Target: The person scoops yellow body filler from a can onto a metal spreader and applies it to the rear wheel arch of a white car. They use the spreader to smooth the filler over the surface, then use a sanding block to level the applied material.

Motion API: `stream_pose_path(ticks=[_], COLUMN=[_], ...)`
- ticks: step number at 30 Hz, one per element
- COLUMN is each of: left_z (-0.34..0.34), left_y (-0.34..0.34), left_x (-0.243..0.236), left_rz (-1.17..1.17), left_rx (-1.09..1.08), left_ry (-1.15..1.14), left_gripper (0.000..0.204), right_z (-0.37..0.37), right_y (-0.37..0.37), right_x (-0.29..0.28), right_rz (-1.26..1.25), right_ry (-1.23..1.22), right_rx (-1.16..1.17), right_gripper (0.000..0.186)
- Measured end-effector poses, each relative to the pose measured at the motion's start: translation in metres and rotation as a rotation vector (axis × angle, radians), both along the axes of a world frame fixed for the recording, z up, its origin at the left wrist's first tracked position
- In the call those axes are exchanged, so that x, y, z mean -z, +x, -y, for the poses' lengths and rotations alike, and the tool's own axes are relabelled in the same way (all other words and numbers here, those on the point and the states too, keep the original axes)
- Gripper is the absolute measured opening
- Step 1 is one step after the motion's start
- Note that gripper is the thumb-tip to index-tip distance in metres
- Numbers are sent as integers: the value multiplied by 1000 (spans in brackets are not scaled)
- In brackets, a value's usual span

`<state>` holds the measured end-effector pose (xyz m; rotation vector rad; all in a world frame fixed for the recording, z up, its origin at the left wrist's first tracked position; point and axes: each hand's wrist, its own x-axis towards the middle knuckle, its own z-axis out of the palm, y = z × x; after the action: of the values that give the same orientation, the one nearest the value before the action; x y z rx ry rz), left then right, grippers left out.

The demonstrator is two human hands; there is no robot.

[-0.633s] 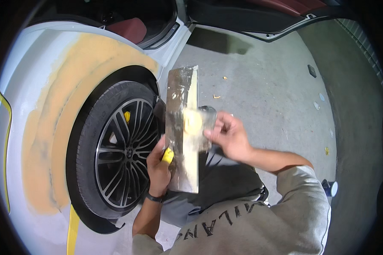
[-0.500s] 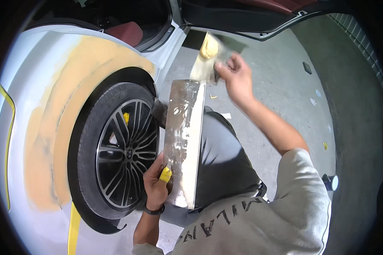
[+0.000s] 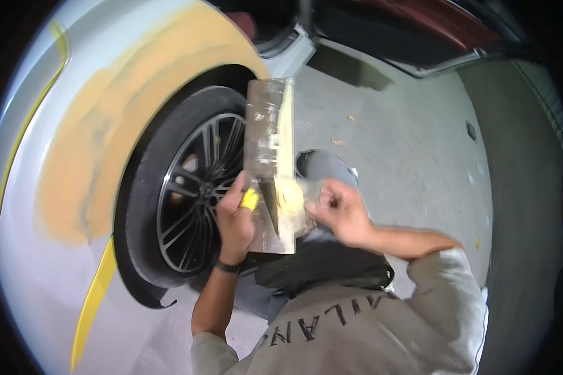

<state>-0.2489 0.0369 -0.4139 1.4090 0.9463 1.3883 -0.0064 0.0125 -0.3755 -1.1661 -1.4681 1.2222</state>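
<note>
Presently I am seeing orange filler (image 3: 125, 119) covering the fender (image 3: 37, 262) above the wheel (image 3: 197, 194). Beside it, the left hand (image 3: 234, 219) is gripping a yellow handle (image 3: 249, 199), holding the board (image 3: 270, 162) upright. The right hand (image 3: 339, 211) is pinching a spreader (image 3: 292, 199) against the board's lower edge.

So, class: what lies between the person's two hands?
In the head view, a metal board smeared with yellowish filler lies between left hand and right hand.
</note>
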Motion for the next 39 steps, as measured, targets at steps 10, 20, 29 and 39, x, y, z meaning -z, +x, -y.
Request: stream_pose_path(ticks=[10, 20, 29, 39], left_z=[45, 21, 68, 54], left_y=[44, 83, 56, 62], left_x=[60, 91, 59, 119], left_rz=[1134, 1181, 1074, 1012], left_rx=[607, 369, 388, 265], left_ry=[-588, -291, -661, -775], left_gripper=[53, 48, 70, 48], right_z=[-106, -41, -254, -205], right_y=[18, -60, 32, 20], right_x=[-26, 33, -5, -47], right_rz=[-712, -453, -363, -337], right_ry=[44, -79, 119, -208], right_rx=[106, -380, 232, -295], right_gripper=[25, 35, 31, 48])
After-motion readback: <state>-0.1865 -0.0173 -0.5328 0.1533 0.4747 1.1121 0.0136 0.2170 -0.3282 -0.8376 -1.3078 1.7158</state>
